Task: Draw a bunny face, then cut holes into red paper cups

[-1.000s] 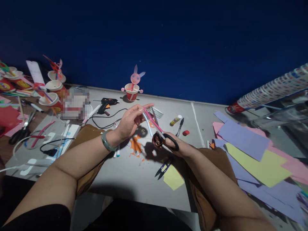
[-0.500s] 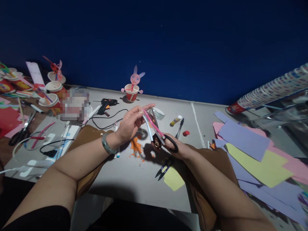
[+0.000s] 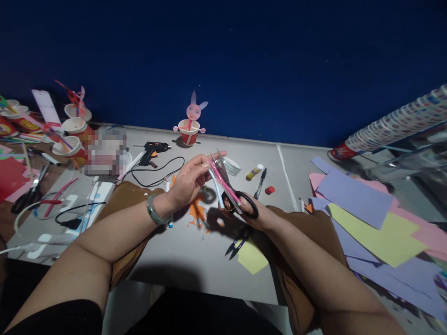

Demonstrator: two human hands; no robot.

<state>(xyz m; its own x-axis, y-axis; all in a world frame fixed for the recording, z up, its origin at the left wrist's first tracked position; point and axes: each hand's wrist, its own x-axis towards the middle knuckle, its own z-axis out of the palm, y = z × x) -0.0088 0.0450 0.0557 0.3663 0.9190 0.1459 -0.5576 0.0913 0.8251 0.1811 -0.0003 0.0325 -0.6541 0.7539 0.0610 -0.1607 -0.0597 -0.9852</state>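
Observation:
My left hand (image 3: 188, 184) pinches several thin straws (image 3: 218, 176), pink and pale blue, near their upper ends. They slant down toward my right hand (image 3: 260, 216), whose fingers are in the black handles of a pair of scissors (image 3: 250, 204). The scissor blades point up and away, spread a little, close to the straw tops beside my left fingertips. Whether the blades touch the straws I cannot tell. Below the hands lie orange paper scraps (image 3: 197, 211), small thread snips (image 3: 237, 244) and a yellow paper piece (image 3: 253, 257).
Behind stands a paper cup (image 3: 189, 137) with a pink rabbit figure. A glue gun (image 3: 153, 152) with its cable lies left of it. To the right are a glue stick (image 3: 254, 172), a black pen (image 3: 260, 184), coloured paper sheets (image 3: 359, 195) and a long cup stack (image 3: 394, 118).
The scissor blades have spread apart beside the straw tops. Both hands stay in nearly the same place, and the view has shifted slightly.

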